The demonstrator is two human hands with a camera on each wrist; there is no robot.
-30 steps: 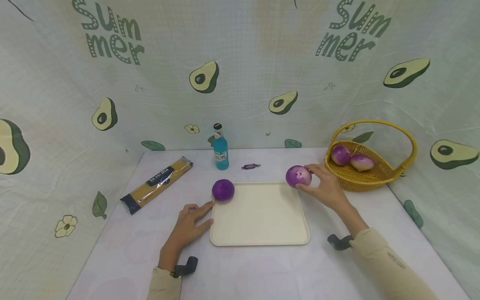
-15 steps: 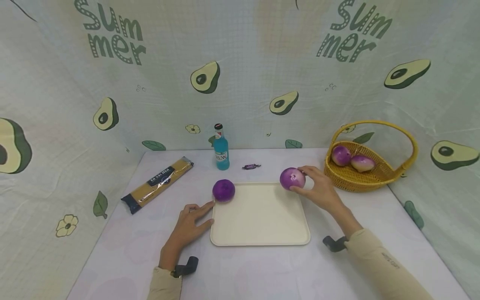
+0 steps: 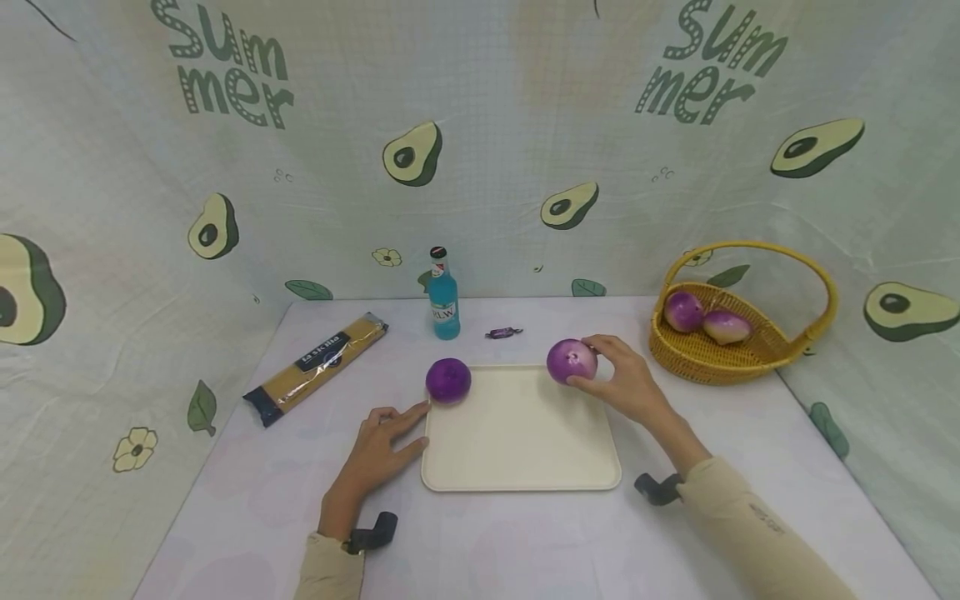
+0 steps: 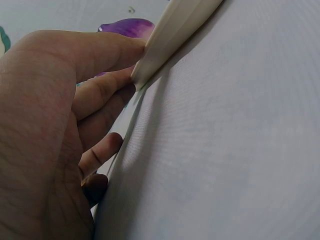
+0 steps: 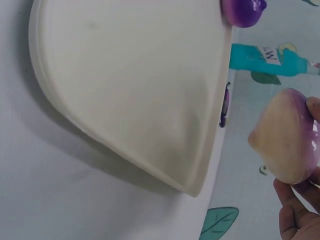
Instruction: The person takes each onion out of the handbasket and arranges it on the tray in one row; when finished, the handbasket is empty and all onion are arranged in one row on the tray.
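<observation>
One spread left hand [image 3: 378, 454] is touching the tray [image 3: 521, 446] edge; the right hand [image 3: 628, 382] is pinching a glossy bulb [image 3: 567, 362] (by the far-right corner).

Makeshift booth [image 3: 480, 100], avocado-print cloth walls [image 3: 112, 208], pale tabletop [image 3: 510, 542]

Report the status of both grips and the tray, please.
Right grip holding purple bulb clear of the tray, near its far right corner. Left grip touching tray's left edge. Second bulb at far left corner; nothing visible between held bulb and tray.
</observation>
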